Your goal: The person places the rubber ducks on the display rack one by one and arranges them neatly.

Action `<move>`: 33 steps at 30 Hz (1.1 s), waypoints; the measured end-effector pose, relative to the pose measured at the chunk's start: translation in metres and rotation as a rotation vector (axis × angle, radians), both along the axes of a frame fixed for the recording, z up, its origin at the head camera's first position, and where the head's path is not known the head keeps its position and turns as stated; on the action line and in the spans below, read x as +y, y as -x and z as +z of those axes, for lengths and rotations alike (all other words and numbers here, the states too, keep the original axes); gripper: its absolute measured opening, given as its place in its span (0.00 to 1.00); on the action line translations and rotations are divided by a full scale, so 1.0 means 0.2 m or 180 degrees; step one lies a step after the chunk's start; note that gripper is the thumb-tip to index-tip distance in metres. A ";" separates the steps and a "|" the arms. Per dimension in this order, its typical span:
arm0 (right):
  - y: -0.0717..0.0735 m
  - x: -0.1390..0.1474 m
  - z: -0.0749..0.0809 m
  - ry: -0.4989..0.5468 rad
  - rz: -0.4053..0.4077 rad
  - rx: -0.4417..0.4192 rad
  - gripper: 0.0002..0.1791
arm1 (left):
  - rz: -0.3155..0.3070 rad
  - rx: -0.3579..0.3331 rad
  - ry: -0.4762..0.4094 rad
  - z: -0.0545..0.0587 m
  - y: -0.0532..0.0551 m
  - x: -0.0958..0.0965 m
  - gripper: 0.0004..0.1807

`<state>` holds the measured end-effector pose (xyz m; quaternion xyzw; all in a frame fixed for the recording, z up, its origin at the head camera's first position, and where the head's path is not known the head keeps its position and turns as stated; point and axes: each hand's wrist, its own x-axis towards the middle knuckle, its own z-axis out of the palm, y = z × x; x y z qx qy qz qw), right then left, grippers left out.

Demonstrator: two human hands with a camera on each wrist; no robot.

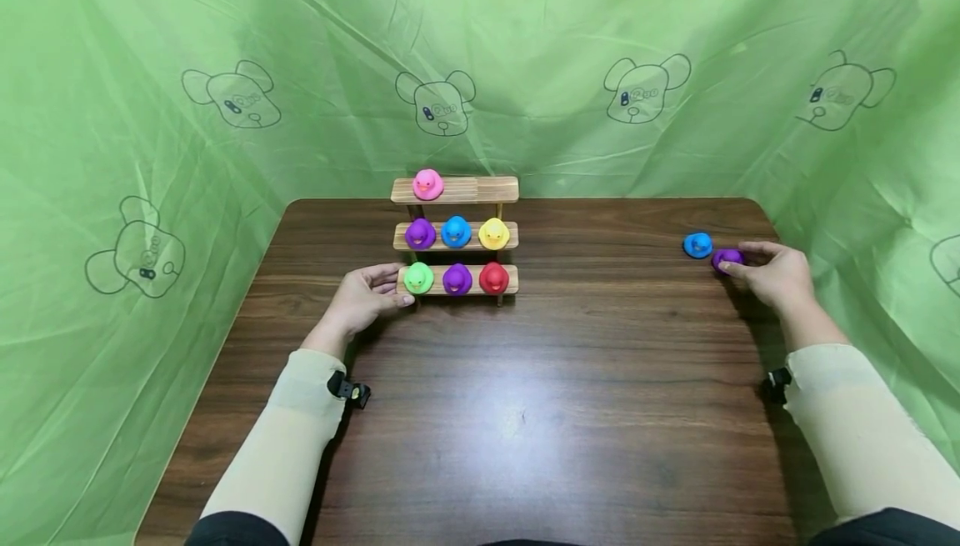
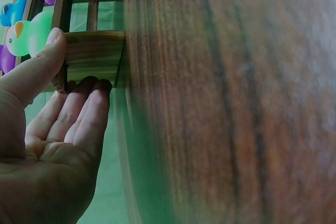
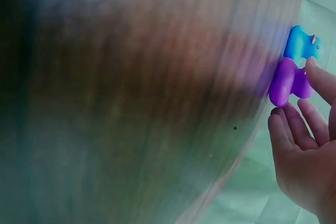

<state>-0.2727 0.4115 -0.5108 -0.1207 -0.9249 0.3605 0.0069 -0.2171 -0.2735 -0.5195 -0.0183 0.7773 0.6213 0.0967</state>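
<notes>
A three-tier wooden display shelf (image 1: 477, 189) stands at the back of the table, left of centre. My left hand (image 1: 365, 296) grips the left end of its lowest tier, thumb in front and fingers behind the end. On that tier sit a green rubber duck (image 1: 418, 278), a purple duck (image 1: 457, 279) and a red duck (image 1: 494, 278). Far to the right, my right hand (image 1: 776, 275) pinches another purple rubber duck (image 3: 283, 83) between thumb and fingers. Just beside it on the table is a blue duck (image 1: 697, 245).
The middle tier bears a purple duck (image 1: 420, 234), a blue duck (image 1: 456, 232) and a yellow duck (image 1: 494, 233). A pink duck (image 1: 428, 184) is at the left of the top tier. Green cloth (image 1: 540, 146) hangs around the brown table (image 1: 600, 346).
</notes>
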 end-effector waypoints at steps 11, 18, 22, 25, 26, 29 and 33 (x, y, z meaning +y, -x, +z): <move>0.00 0.03 -0.04 0.0009 0.0027 -0.0080 0.44 | 0.0014 0.0000 0.0040 0.00 0.00 0.01 0.40; -0.01 0.01 -0.03 -0.0028 0.0053 -0.0091 0.44 | 0.0016 0.0001 0.0052 0.00 0.00 0.01 0.40; -0.01 0.00 -0.03 -0.0037 0.0030 -0.0081 0.43 | 0.0018 -0.0002 0.0033 0.00 0.00 0.01 0.40; -0.01 0.00 -0.03 -0.0058 0.0020 -0.0071 0.41 | 0.0021 -0.0003 0.0050 0.01 0.00 0.01 0.40; -0.01 0.00 -0.03 -0.0074 0.0016 -0.0071 0.41 | 0.0022 -0.0005 0.0061 0.01 0.00 0.01 0.40; 0.00 0.00 -0.04 -0.0088 0.0000 -0.0063 0.39 | 0.0033 -0.0008 0.0075 0.01 -0.01 0.01 0.40; 0.00 0.01 -0.05 -0.0019 0.0003 -0.0058 0.38 | 0.0038 0.0006 0.0074 0.01 -0.01 0.01 0.40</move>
